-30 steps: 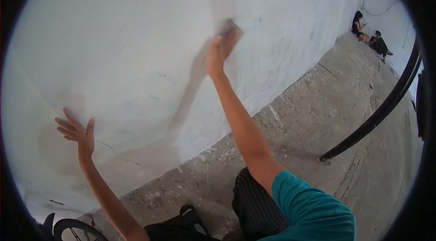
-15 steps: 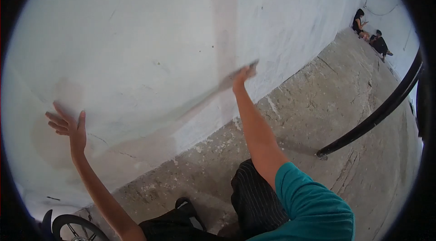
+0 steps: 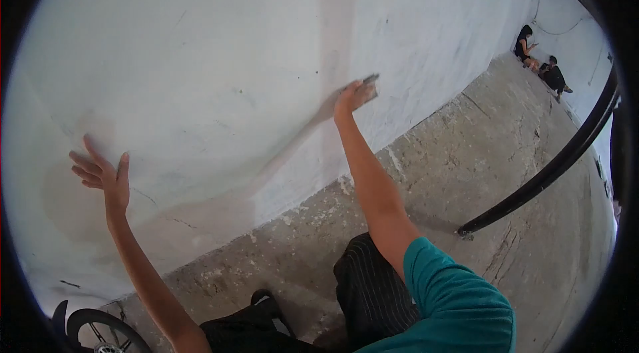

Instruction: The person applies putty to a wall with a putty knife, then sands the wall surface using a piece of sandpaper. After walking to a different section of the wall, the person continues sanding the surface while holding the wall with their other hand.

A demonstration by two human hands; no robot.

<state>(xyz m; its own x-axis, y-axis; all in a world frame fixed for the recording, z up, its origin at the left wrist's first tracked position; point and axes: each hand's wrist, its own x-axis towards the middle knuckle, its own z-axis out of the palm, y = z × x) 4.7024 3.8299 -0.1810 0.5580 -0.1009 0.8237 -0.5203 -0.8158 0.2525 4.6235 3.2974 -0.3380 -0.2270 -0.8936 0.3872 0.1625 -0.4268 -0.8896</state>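
My left hand [image 3: 100, 170] rests against the white wall [image 3: 219, 53] with its fingers spread and nothing in it. Farther right, my right hand [image 3: 351, 96] grips a flat, greyish rectangular pad [image 3: 368, 90] with a dark upper edge, held at the wall surface. Its exact kind is not clear. The fingers of that hand are partly hidden behind the pad and the back of the hand. A shadow of the right arm falls across the wall.
A curved black bar [image 3: 546, 176] meets the rough concrete floor [image 3: 446, 173] on the right. A small wheel [image 3: 110, 326] stands at lower left. Two people [image 3: 540, 63] sit by the far wall. My legs and a dark shoe [image 3: 269, 303] are below.
My right hand has shifted up and slightly left along the wall, and the pad has turned so more of its flat face shows. My left hand stays in nearly the same place.
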